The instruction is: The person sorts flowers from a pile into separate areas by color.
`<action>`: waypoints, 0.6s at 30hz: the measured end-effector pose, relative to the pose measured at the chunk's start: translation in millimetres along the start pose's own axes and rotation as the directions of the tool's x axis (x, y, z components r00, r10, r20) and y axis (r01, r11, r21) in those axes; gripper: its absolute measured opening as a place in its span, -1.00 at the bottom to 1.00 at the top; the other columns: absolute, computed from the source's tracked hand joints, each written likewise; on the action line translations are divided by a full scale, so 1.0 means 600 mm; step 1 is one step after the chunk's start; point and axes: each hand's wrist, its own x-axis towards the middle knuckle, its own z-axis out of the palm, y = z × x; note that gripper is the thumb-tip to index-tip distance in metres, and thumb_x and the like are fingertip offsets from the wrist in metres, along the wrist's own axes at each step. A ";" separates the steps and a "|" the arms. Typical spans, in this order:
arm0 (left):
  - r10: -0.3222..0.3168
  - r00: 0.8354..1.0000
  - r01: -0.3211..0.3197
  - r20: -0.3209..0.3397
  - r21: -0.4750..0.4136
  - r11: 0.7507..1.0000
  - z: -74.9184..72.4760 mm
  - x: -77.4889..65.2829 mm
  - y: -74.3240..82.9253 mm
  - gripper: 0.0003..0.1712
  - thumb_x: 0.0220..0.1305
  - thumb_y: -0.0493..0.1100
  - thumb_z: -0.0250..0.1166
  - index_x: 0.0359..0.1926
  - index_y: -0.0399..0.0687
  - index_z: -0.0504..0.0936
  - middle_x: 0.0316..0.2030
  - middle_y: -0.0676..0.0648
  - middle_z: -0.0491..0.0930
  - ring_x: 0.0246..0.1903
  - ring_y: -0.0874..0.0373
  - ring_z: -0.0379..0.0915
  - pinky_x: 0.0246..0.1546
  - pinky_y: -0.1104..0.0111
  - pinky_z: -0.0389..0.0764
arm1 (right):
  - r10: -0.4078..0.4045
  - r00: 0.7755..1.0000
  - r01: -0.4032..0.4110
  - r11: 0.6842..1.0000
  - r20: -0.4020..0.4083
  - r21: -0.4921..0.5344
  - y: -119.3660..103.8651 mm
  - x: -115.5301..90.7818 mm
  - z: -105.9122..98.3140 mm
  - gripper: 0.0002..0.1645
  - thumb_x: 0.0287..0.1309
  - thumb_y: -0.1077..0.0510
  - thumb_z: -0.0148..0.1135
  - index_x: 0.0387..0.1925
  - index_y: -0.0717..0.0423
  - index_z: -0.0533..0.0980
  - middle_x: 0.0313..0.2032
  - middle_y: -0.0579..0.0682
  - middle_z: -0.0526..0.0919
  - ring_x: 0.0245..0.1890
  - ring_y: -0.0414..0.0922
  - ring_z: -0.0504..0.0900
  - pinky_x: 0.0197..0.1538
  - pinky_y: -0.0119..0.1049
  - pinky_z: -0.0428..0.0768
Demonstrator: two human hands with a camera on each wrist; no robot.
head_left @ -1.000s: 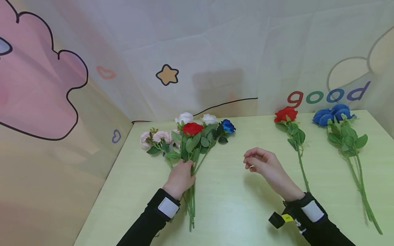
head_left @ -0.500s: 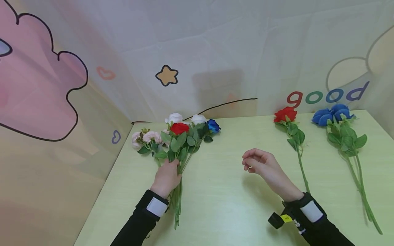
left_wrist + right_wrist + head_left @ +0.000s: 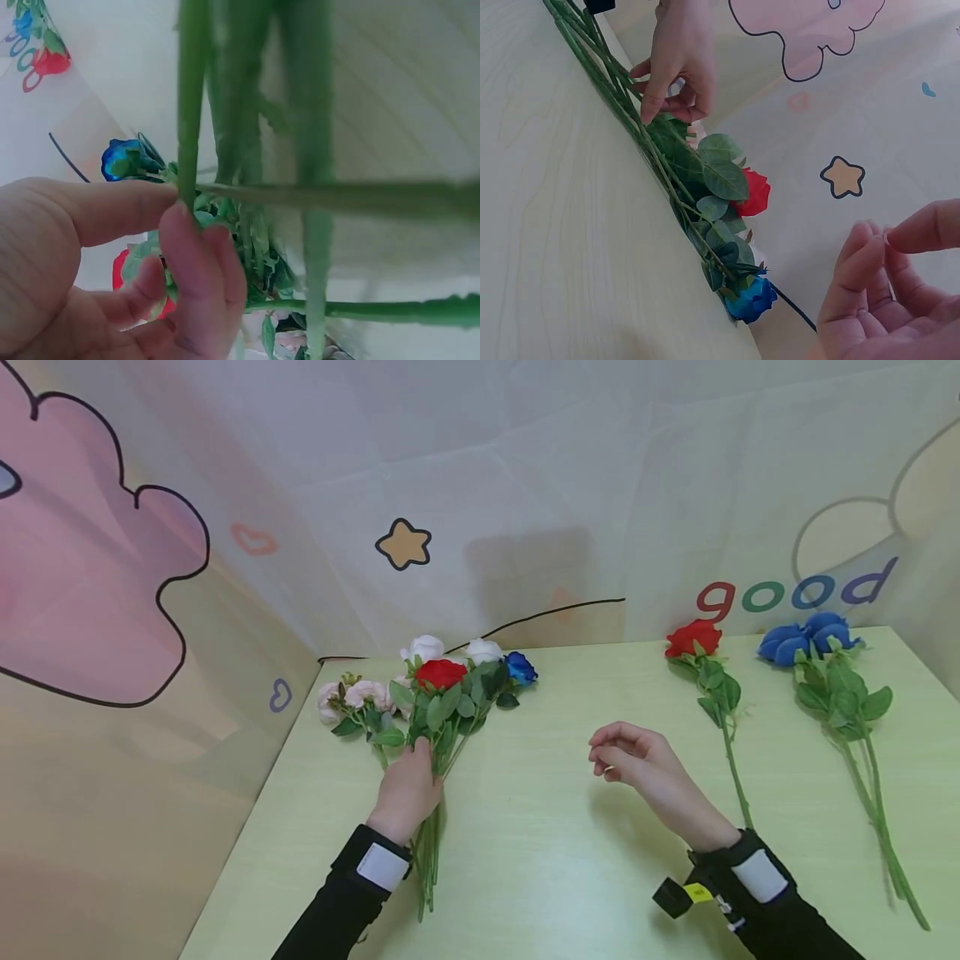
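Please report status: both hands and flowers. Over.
Left hand pinches a stem in mixed bunch. Right hand raised, nothing visibly held. Right arm hides lower stem of separate red rose.

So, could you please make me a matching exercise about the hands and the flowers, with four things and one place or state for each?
Things:
1. Left hand
2. Right hand
3. Single red rose
4. Pale pink flowers

Places or states:
A. Above the table, holding no flower
B. On the left side of the bunch
C. Gripping green stems
D. Beside the loose blue flowers

Right pairs: 1-C, 2-A, 3-D, 4-B
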 end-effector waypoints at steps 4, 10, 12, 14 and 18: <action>-0.039 0.999 0.039 0.019 0.005 0.999 0.001 -0.003 -0.005 -0.63 0.24 -0.24 0.38 -0.10 -0.42 0.45 -0.40 -0.33 0.63 -0.43 -0.23 0.65 -0.45 0.05 0.64 | -0.004 1.000 0.004 1.000 0.008 0.018 -0.001 -0.001 0.000 -0.71 0.48 0.18 0.05 0.04 0.35 0.43 -0.24 -0.05 0.62 -0.24 -0.23 0.61 -0.05 -0.37 0.67; -0.058 0.996 0.053 0.066 0.071 0.996 -0.003 -0.007 -0.005 -0.71 0.27 -0.13 0.38 -0.40 -0.34 0.66 -0.54 -0.21 0.66 -0.54 -0.05 0.63 -0.53 0.14 0.61 | 0.013 1.000 -0.013 1.000 0.008 0.002 0.001 -0.001 0.005 -0.72 0.47 0.19 0.05 0.04 0.33 0.43 -0.27 -0.13 0.63 -0.24 -0.22 0.62 -0.04 -0.38 0.67; -0.061 0.996 0.055 0.068 0.074 0.996 -0.004 -0.007 -0.005 -0.70 0.27 -0.13 0.38 -0.45 -0.31 0.66 -0.57 -0.18 0.65 -0.58 -0.01 0.60 -0.56 0.17 0.59 | 0.015 1.000 -0.015 1.000 0.006 -0.004 0.004 0.000 0.006 -0.73 0.47 0.19 0.05 0.04 0.33 0.43 -0.27 -0.12 0.63 -0.25 -0.22 0.62 -0.04 -0.37 0.67; -0.060 0.996 0.054 0.066 0.080 0.995 -0.004 -0.008 -0.005 -0.70 0.27 -0.13 0.39 -0.46 -0.31 0.66 -0.58 -0.18 0.64 -0.59 -0.01 0.59 -0.56 0.17 0.59 | 0.014 1.000 -0.014 1.000 0.008 -0.006 0.005 0.001 0.008 -0.72 0.47 0.20 0.05 0.04 0.34 0.43 -0.26 -0.11 0.63 -0.24 -0.21 0.62 -0.04 -0.38 0.67; -0.064 0.996 0.059 0.069 0.070 0.996 -0.002 -0.008 -0.007 -0.68 0.27 -0.14 0.38 -0.52 -0.28 0.64 -0.62 -0.14 0.61 -0.62 0.03 0.54 -0.61 0.22 0.53 | 0.018 1.000 -0.018 1.000 0.014 -0.001 0.007 0.002 0.010 -0.72 0.47 0.19 0.05 0.04 0.34 0.43 -0.25 -0.07 0.63 -0.25 -0.21 0.62 -0.05 -0.38 0.67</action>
